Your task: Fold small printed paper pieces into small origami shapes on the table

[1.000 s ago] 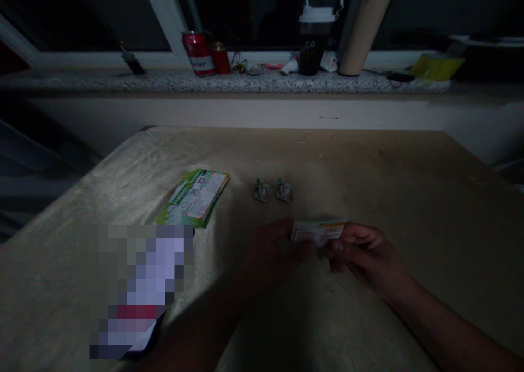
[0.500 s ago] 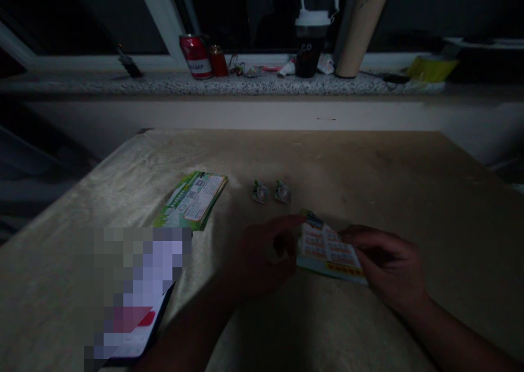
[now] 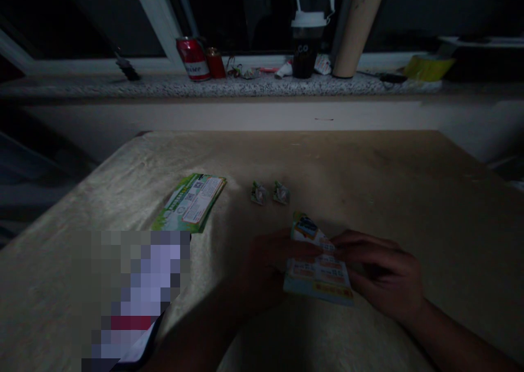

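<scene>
A small printed paper leaflet point(image 3: 317, 268) lies on the tan table point(image 3: 368, 175) between my two hands. My left hand point(image 3: 266, 268) holds its left edge with curled fingers, and my right hand point(image 3: 380, 274) presses on its right side, fingertips reaching onto the sheet. The top corner of the leaflet is folded down into a point. Two small folded paper pieces point(image 3: 270, 193) sit side by side just beyond the leaflet. A stack of green and white leaflets point(image 3: 190, 203) lies to the left.
A phone with a lit, blurred screen point(image 3: 139, 295) lies at the near left. The granite window sill point(image 3: 229, 85) behind the table carries a red can point(image 3: 192, 58), a dark cup with a white lid point(image 3: 305, 47), a cardboard tube point(image 3: 356, 28) and small clutter.
The leaflet was held up edge-on a second ago. It has since been laid flat on the table and turned, with its top corner folded; both hands came down with it.
</scene>
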### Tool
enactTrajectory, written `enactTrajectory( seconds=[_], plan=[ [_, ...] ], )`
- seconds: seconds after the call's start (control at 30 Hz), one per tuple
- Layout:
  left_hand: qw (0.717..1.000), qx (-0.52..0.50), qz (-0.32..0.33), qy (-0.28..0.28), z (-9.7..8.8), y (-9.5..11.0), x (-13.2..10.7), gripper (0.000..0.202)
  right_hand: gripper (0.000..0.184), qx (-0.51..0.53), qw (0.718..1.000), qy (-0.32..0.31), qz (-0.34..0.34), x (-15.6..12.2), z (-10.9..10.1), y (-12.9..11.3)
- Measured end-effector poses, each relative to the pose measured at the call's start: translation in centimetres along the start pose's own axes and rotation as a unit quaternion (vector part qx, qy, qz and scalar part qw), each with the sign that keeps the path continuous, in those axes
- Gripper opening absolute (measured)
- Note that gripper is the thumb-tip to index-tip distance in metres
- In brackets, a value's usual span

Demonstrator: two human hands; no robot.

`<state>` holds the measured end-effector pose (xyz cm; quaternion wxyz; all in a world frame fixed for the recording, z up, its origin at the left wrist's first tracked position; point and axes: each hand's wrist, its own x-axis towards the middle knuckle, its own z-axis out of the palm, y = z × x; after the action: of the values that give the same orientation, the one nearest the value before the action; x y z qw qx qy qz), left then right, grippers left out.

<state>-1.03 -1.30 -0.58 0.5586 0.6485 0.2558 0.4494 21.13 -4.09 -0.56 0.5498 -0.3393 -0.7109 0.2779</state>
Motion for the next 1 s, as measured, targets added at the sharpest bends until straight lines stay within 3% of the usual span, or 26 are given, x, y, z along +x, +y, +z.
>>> enactTrajectory(
  seconds=[0.1,0.23,0.43,0.63,1.0],
  plan=[
    [1.0,0.001,0.014,-0.004,0.0,0.3,0.2,0.025,0.024,0.013,1.0,0.002,0.012,0.1,0.0,0.0],
    [1.0,-0.002,0.008,0.02,-0.1,0.4,0.4,0.013,0.019,0.036,0.998,0.027,0.044,0.4,0.0,-0.2],
    [0.989,0.006,-0.111,0.1,0.7,-0.2,0.2,0.01,0.003,0.055,0.986,0.081,0.133,0.2,0.7,-0.4],
    [0.971,-0.05,-0.168,0.165,1.9,-0.6,0.0,0.02,0.014,0.08,0.969,0.105,0.208,-0.4,1.2,-0.1],
    [0.967,-0.104,-0.166,0.165,2.6,-1.1,0.3,0.024,0.017,0.114,0.957,0.117,0.241,-0.6,1.4,0.3]
  ],
)
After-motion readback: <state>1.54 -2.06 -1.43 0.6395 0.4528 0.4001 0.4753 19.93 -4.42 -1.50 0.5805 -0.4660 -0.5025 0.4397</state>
